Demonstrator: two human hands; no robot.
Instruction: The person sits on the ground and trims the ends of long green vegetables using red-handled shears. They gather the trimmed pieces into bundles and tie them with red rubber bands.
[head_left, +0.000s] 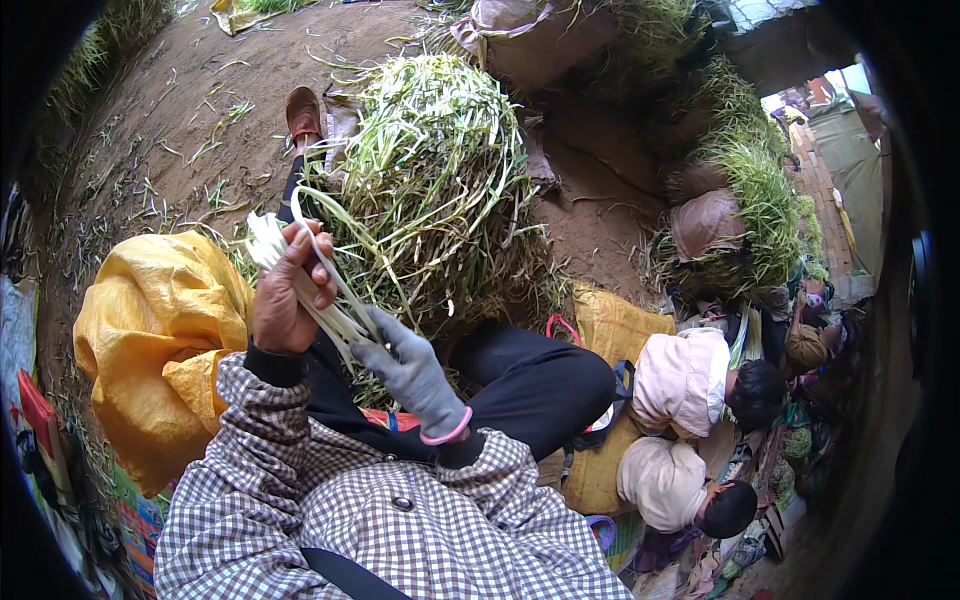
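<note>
My bare left hand (294, 281) grips a bundle of pale, peeled-looking stalks (268, 238), held at a slant above my lap. One longer stalk (330, 201) bends over in an arch from the bundle's upper side. On my right hand (412, 367) is a grey glove with a pink band at the wrist. Its fingers close around the lower end of the same stalks; the exact contact is partly hidden. Just beyond both hands rises a large heap of green and whitish stalks (442, 172), with roots and dry matter tangled along its lower side.
A bulging yellow woven sack (165, 337) stands by my left arm. Another yellow sack (619, 319) lies beyond my right knee. Two people (679, 382) sit close together at right. Wrapped bundles of greens (709, 221) line the far right. Scraps litter the earthen floor (180, 97).
</note>
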